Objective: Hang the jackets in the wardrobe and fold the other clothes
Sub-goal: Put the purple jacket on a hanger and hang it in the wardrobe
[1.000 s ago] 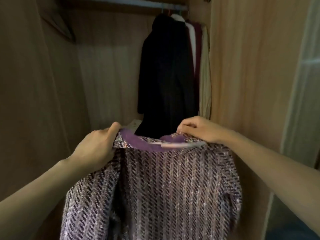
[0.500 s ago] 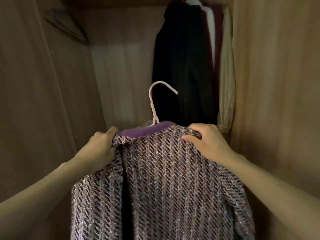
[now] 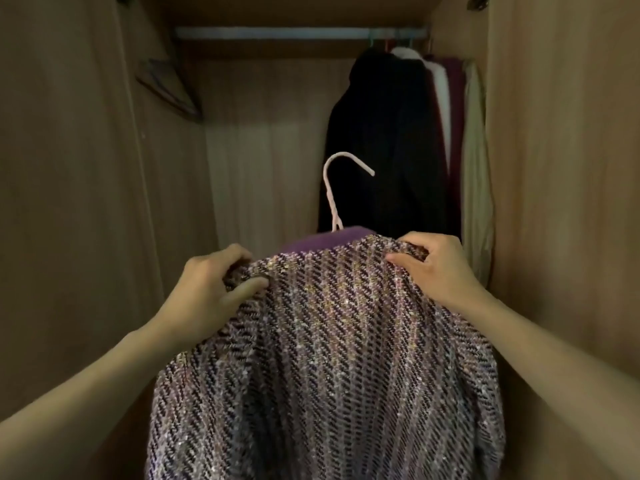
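Observation:
A purple tweed jacket [image 3: 332, 358] with a plain purple lining hangs on a pink hanger [image 3: 334, 188] whose hook stands upright above the collar. My left hand [image 3: 211, 289] grips the jacket's left shoulder and my right hand [image 3: 436, 268] grips its right shoulder, holding it up inside the open wardrobe. The hook is well below the white rail [image 3: 277, 32] at the top and is not touching it.
A black coat [image 3: 384, 143], a white and dark red garment [image 3: 446, 109] and a beige one [image 3: 476, 174] hang at the rail's right end. Wooden walls close in on both sides. A wooden hanger [image 3: 166, 88] leans against the left wall.
The hanger's hook came upright out of the collar. Both hands shifted onto the shoulders, and the view tilted up so the rail now shows.

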Motion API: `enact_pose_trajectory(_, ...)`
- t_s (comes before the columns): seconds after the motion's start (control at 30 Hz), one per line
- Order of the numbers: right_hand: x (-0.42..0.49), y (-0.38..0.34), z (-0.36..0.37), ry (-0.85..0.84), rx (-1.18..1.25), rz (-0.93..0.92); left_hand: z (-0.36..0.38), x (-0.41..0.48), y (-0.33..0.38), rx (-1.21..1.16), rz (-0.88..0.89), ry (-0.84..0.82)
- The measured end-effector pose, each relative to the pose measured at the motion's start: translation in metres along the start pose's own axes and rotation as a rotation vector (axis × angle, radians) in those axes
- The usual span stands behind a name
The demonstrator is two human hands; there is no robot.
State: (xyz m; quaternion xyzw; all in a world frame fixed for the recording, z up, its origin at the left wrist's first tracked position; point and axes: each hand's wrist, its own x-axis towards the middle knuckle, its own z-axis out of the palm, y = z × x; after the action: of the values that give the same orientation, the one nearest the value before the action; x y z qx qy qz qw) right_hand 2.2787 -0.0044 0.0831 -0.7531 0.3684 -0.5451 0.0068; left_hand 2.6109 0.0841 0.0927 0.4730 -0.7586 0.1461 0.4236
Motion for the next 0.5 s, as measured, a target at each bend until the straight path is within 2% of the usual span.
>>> enact_pose_trajectory(0.1,0.0,-0.006,0.001,-0.004,0.015,0.003,-0.009,0.007,-0.003,-0.11,-0.05,-0.115)
enact_pose_trajectory(0.23,-0.002,-0.016,0.001,-0.026,0.032,-0.004,-0.013,0.017,-0.007,-0.403,-0.136,-0.273)
enact_pose_trajectory(0.3,-0.002,-0.018,0.0,-0.09,0.072,0.014,-0.013,0.018,-0.013,-0.577,-0.227,-0.337)
enact_pose_trajectory(0.4,-0.008,-0.017,-0.002,-0.178,0.141,0.038,-0.012,0.013,-0.017,-0.897,-0.451,-0.565)
enact_pose_trajectory(0.43,-0.011,-0.014,-0.002,-0.18,0.151,0.035,-0.011,0.011,-0.018,-0.951,-0.491,-0.631)
enact_pose_trajectory(0.5,-0.016,-0.01,0.0,-0.142,0.136,0.024,-0.008,0.01,-0.02,-0.915,-0.463,-0.667)
